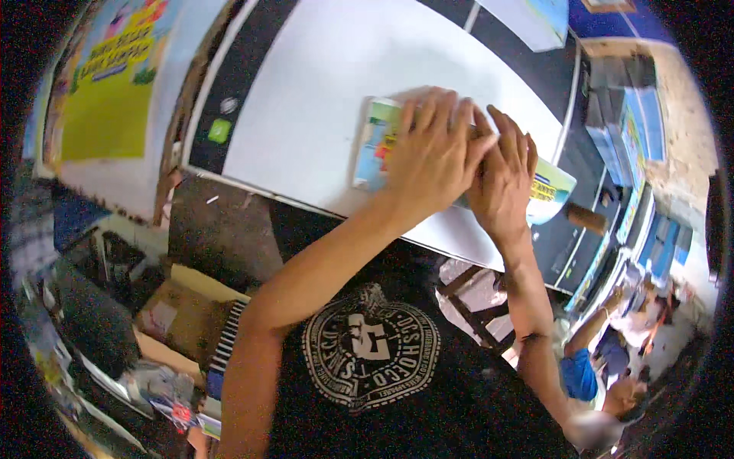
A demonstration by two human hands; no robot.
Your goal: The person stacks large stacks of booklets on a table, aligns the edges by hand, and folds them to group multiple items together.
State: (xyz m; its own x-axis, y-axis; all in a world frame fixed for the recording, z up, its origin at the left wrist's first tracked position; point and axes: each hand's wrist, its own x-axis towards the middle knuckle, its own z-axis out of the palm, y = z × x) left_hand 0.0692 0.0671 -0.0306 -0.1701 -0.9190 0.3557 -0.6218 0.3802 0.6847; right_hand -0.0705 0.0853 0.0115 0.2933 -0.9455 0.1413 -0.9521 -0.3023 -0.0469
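Observation:
A colourful printed booklet or folded sheet lies on a white work surface. My left hand rests palm down across its middle, fingers stretched out. Beside it, my right hand also presses down with long, straightened fingers, its thumb side touching or overlapping the left hand. The booklet shows out to the left of my left hand, and a yellow and green printed part comes out to the right of my right hand. Most of its middle is hidden under both hands.
A brown block sits on the dark table edge at right, near stacks of printed sheets. A small green object lies at the left border. Lower left stands a cardboard box; another person is at lower right.

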